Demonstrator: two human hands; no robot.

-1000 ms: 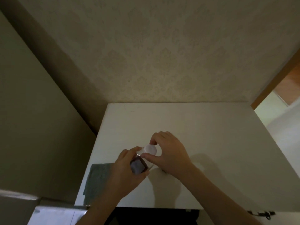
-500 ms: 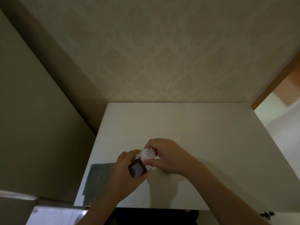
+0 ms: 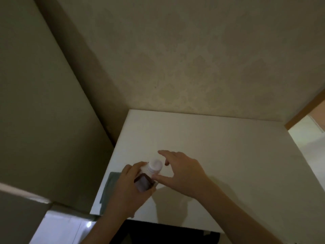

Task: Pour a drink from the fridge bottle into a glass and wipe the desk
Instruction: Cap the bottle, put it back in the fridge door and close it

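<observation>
A small bottle with a dark label and a white screw cap stands over the white desk near its front left. My left hand is wrapped around the bottle's body. Just right of the cap hovers my right hand, fingers spread, thumb and forefinger apart on either side of the cap and not gripping it. A grey-green cloth lies flat on the desk's left front corner, partly hidden behind my left hand. No glass is in view.
The desk sits in a corner, with patterned wallpaper behind and a plain wall on the left. A wooden door frame runs down the right side. A pale surface lies below left.
My right hand has let go of the cap and opened its fingers beside it. The camera has tilted and shifted slightly. My left hand still holds the bottle.
</observation>
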